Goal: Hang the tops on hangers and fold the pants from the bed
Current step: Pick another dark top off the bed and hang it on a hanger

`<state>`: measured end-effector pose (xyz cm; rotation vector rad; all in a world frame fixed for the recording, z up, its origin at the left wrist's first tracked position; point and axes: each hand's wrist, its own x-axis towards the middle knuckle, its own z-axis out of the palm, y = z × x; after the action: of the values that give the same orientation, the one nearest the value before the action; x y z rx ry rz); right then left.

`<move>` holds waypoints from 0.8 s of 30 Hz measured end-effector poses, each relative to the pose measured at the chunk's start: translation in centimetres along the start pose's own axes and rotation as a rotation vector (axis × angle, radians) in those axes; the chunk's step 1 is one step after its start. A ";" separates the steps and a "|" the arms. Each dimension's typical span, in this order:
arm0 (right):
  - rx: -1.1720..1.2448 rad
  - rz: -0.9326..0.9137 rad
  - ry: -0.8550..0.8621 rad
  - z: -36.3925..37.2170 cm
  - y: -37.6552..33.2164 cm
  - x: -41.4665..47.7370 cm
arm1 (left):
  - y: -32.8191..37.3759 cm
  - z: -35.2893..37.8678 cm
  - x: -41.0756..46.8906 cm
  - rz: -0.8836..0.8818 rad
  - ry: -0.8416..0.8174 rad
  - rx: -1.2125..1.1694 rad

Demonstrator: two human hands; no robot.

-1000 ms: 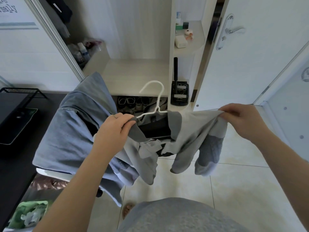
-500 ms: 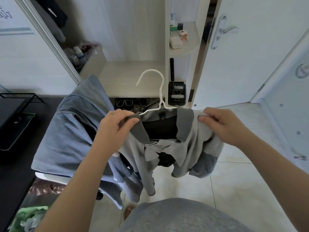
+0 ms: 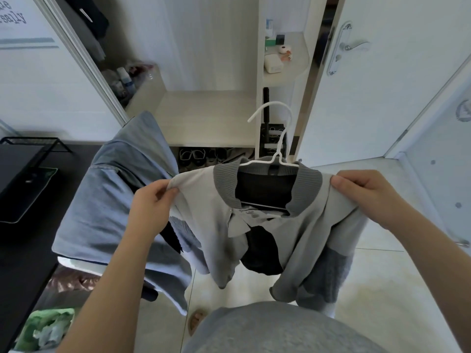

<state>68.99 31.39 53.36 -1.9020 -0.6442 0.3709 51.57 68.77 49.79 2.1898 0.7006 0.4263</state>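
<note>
1. Half a second ago the left hand (image 3: 153, 202) was bunched at the ribbed collar (image 3: 226, 182), close against the white hanger (image 3: 277, 156). Now it is further out to the left of the hanger, at the shoulder end of the grey top (image 3: 311, 225).
2. The right hand (image 3: 362, 194) has likewise slid outward and now sits to the right of the hanger, on the other shoulder.
3. The top, crumpled under the hanger before, is now pulled wide. Its collar lies open around the base of the hanger, with a dark garment (image 3: 265, 189) showing inside the neck opening.
4. The hanger has moved to the right. Its hook stands upright above the collar, in front of the wardrobe's side panel rather than the open shelf (image 3: 204, 115).
5. The left fingers (image 3: 163, 186) are curled and pinch a fold of the shoulder cloth, thumb on the near side.
6. The right fingers (image 3: 341, 180) are clamped on the opposite shoulder seam, with the cloth gathered under them.
7. The top hangs in the air below the hanger, stretched between both hands. Its sleeves and hem droop toward the tiled floor (image 3: 382, 289).
8. Left of the hanger and lower, a blue garment (image 3: 114, 200) is draped over a chair back, beside the black table (image 3: 25, 250).
</note>
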 end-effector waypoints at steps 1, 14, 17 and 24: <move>0.010 0.021 -0.035 -0.1 0.0 -0.1 | 0.2 0.0 -0.1 0.010 0.042 -0.005; 0.038 0.029 0.105 0.5 1.7 0.2 | 2.5 -0.8 -0.4 0.076 0.214 -0.175; 0.081 -0.009 0.097 0.6 0.8 0.3 | 2.5 -0.2 0.1 0.030 0.251 -0.113; 0.119 -0.027 0.036 1.4 -0.7 0.9 | 4.5 1.7 -0.4 0.491 0.100 0.180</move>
<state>68.75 33.22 53.48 -1.7817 -0.6104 0.3491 53.67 65.11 52.08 2.5231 0.2485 0.7499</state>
